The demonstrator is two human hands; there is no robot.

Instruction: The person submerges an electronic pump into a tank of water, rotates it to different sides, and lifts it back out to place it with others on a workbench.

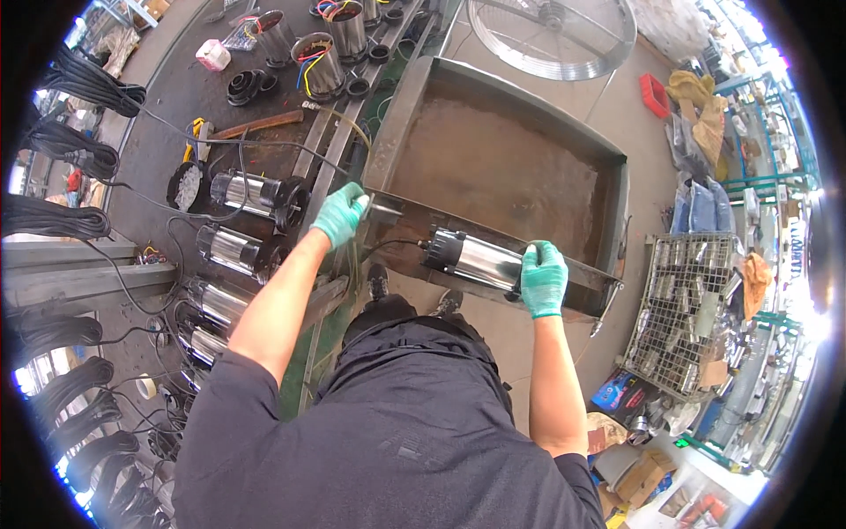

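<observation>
In front of me a submersible pump [480, 261] with a shiny steel barrel and a black end lies level along the near edge of a metal tank [432, 212]. My right hand [543, 279], in a green glove, is closed around its right end. A black cable runs from the pump's left end. My left hand [342, 215], also gloved, is closed over the tank's near left corner. From its fingers a slim, pointed metal tool [384, 210] sticks out to the right; its grip is hidden in the glove.
Brown, cloudy liquid [507, 154] fills the tank. On the bench to the left lie more steel pumps [251, 192], a hammer [260, 124] and open motor housings [317, 69] with coloured wires. Cable coils hang at far left. A wire-mesh crate [679, 309] stands right; a large fan [553, 35] is behind.
</observation>
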